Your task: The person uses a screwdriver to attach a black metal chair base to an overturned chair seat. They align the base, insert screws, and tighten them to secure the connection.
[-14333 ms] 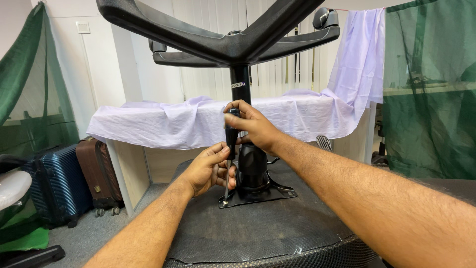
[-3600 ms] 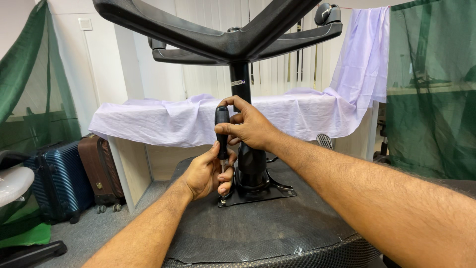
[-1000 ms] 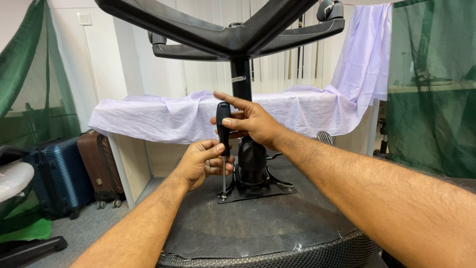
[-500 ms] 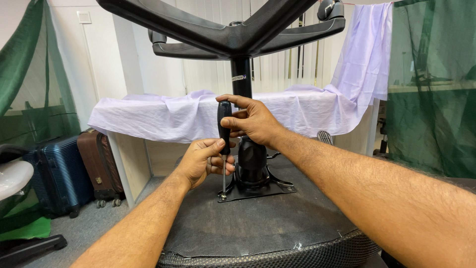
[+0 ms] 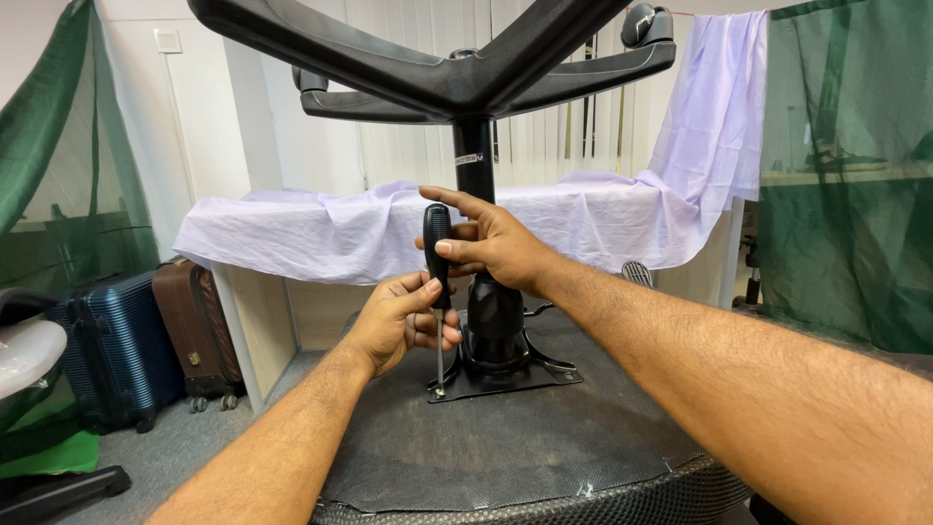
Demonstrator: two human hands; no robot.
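Note:
An upturned office chair lies in front of me, its black seat underside [image 5: 486,437] facing up and its star base [image 5: 457,68] overhead on a black column [image 5: 473,170]. A black-handled screwdriver [image 5: 436,243] stands upright, its tip on a screw at the corner of the black mounting plate [image 5: 505,374]. My right hand [image 5: 491,248] grips the handle near its top. My left hand [image 5: 394,321] is closed around the metal shaft lower down, steadying it.
A table draped in pale lilac cloth [image 5: 321,233] stands behind the chair. A blue suitcase [image 5: 112,345] and a brown suitcase [image 5: 194,331] sit on the floor at left. Green netting [image 5: 846,185] hangs at right, and more at far left.
Both hands stay on the screwdriver at the same corner screw. The right hand has shifted its grip on the handle and the left hand has moved slightly higher along the shaft.

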